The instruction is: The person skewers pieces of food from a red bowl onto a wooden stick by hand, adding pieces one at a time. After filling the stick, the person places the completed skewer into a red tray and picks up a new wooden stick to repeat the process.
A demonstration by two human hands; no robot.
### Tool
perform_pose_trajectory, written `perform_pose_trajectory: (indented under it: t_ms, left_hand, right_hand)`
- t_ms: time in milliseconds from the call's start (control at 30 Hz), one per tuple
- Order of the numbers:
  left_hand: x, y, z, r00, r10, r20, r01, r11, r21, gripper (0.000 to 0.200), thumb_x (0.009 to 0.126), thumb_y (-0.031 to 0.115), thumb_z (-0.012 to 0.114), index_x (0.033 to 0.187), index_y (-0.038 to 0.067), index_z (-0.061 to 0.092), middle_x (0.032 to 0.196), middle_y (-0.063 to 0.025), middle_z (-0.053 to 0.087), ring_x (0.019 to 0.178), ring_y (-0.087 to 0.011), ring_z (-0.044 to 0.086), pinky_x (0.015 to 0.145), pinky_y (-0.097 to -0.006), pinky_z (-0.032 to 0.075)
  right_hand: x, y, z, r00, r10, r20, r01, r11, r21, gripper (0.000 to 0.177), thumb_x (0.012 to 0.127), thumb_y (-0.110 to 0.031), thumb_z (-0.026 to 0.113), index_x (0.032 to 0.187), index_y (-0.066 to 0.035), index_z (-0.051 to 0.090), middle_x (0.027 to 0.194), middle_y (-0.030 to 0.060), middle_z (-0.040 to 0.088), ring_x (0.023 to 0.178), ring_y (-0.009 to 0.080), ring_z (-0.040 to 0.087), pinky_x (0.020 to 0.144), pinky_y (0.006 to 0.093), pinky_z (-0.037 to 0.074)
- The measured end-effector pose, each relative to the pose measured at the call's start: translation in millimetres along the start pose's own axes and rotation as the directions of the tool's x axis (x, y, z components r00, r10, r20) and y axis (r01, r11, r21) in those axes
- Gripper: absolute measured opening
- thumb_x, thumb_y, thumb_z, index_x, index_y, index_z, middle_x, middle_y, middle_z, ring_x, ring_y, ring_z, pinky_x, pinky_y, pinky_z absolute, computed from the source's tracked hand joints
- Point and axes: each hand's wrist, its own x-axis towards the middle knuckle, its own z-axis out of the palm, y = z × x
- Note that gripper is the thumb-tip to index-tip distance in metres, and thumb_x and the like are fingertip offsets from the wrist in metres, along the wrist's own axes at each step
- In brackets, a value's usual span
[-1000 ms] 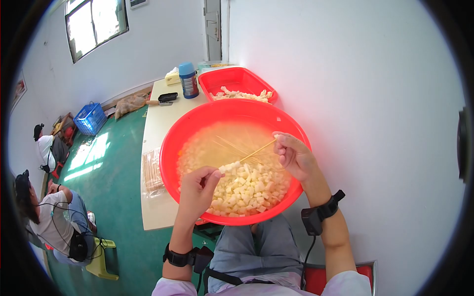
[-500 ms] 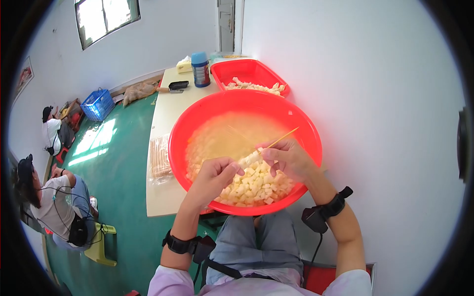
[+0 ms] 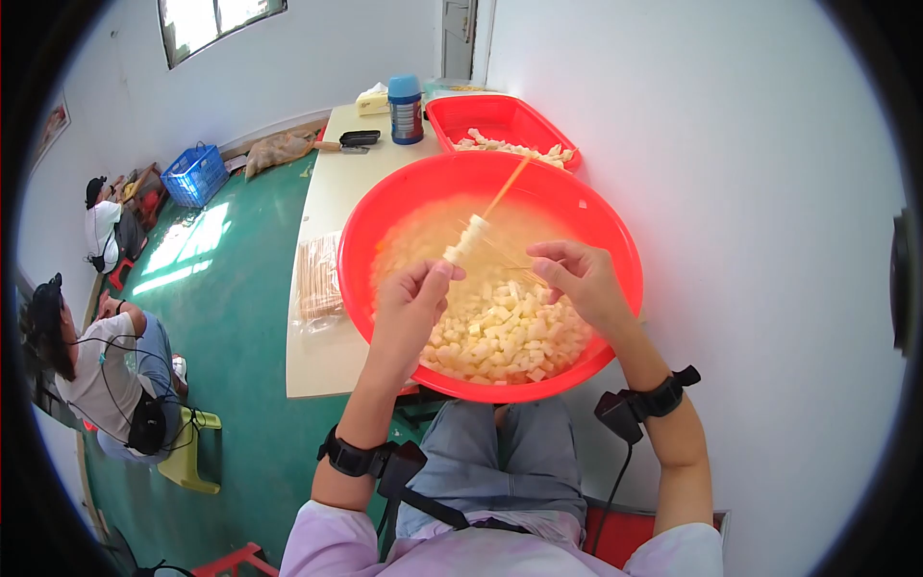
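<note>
Skewer (image 3: 495, 201) is tilted over the red basin (image 3: 617, 240); our left hand (image 3: 410, 303) pinches its lower end. Right hand (image 3: 588, 287) has curled fingers just beside; we can't see whether they hold anything. Risk: threaded white cubes (image 3: 465, 240) could split or slide if we over-squeeze. Wall (image 3: 760, 240) crowds our right; more room left, above the basin.

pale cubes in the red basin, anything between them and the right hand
Nothing visible: the pale cubes lie open below the right hand. Thin sticks show near its fingertips; the left hand holds the loaded skewer to one side.
</note>
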Motion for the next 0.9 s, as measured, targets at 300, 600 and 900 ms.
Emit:
perform_pose_trajectory:
  t_ms: [300, 600, 900]
  left_hand:
    - [1.4, -3.2, -5.2, 0.996, 0.05, -0.069, -0.057, 0.993, -0.101, 0.022, 0.086, 0.019, 0.048, 0.082, 0.0, 0.056, 0.056, 0.0062, 0.035, 0.048, -0.0026, 0.03, 0.044, -0.0177, 0.024]
    - [1.5, -0.8, -6.5, 0.995, 0.037, -0.088, -0.046, 0.994, -0.095, 0.022, 0.087, 0.018, 0.046, 0.081, -0.001, 0.055, 0.056, 0.0048, 0.034, 0.049, -0.005, 0.032, 0.046, -0.0191, 0.027]
    - [1.7, -1.3, -6.6, 0.996, 0.048, -0.073, -0.054, 0.995, -0.083, 0.022, 0.087, 0.019, 0.047, 0.081, -0.001, 0.055, 0.056, 0.0048, 0.034, 0.049, -0.005, 0.032, 0.047, -0.0191, 0.027]
  right_hand:
    - [2.1, 32.1, -7.2, 0.923, -0.204, 0.326, 0.371, 0.696, -0.615, 0.015, 0.075, -0.01, 0.057, 0.086, -0.001, 0.06, 0.075, 0.0087, 0.058, 0.063, 0.0183, 0.054, 0.059, 0.0281, 0.044]
    - [1.8, 5.4, 1.4, 0.942, -0.072, 0.327, 0.282, 0.697, -0.66, 0.012, 0.075, -0.009, 0.057, 0.08, 0.002, 0.058, 0.068, 0.0106, 0.056, 0.064, 0.0207, 0.054, 0.061, 0.0287, 0.043]
    - [-13.7, -8.2, -4.9, 0.946, -0.002, 0.324, 0.258, 0.611, -0.748, 0.018, 0.072, -0.009, 0.055, 0.089, -0.001, 0.058, 0.089, 0.0123, 0.055, 0.074, 0.0245, 0.054, 0.064, 0.0315, 0.044]
